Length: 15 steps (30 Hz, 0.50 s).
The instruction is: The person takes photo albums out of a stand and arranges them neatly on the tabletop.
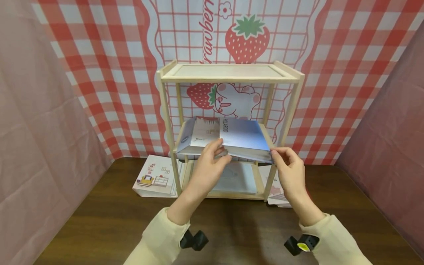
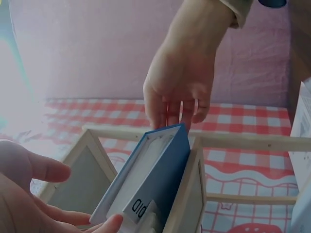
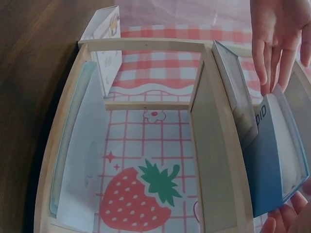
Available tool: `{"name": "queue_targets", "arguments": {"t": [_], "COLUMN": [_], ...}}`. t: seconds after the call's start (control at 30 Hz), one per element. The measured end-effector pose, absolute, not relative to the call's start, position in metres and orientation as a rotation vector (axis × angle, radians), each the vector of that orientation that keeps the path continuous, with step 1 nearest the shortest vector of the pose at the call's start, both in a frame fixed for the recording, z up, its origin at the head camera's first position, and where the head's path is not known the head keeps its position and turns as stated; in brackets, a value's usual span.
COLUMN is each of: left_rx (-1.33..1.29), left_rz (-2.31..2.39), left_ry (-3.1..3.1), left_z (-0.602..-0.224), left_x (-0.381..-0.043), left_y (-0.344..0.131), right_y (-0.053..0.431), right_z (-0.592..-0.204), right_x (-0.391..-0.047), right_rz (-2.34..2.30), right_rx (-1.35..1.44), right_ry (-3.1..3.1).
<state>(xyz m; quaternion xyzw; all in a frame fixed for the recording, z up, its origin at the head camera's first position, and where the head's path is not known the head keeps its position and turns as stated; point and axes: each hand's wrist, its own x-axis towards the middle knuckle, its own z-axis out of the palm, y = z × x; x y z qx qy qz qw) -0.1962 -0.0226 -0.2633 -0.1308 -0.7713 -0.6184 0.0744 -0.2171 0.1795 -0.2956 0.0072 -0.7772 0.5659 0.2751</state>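
Note:
A thick blue book (image 1: 245, 134) marked POLAROID lies flat on the middle level of a small wooden shelf rack (image 1: 228, 79), its page edges facing front. Another book (image 1: 202, 134), pale with a greyish side, lies beside it at the left. My right hand (image 1: 291, 171) pinches the blue book's front right corner between thumb and fingers. At the front edge, where the two books meet, my left hand (image 1: 210, 167) touches with its fingers extended and its thumb apart, as the left wrist view shows. Part of the left fingertips is hidden.
A light blue book (image 1: 236, 178) lies on the rack's bottom level. Illustrated books (image 1: 157, 175) are stacked left of the rack on the brown table (image 1: 228, 228), and further books (image 1: 276, 189) sit at its right. A checked strawberry cloth (image 1: 124, 73) hangs behind.

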Motion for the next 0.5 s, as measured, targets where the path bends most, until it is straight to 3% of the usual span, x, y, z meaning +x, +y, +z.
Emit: {"name": "queue_targets", "arguments": {"t": [0.5], "left_rx": [-0.327], "left_rz": [-2.106], "left_ry": [-2.168], "left_z": [-0.276], "left_x": [-0.204], "left_y": [-0.018], "right_y": [0.185], "right_z": [-0.283], "right_x": [-0.221], "right_rz": [1.797], "right_rx": [-0.114], "right_ry": [-2.272]}}
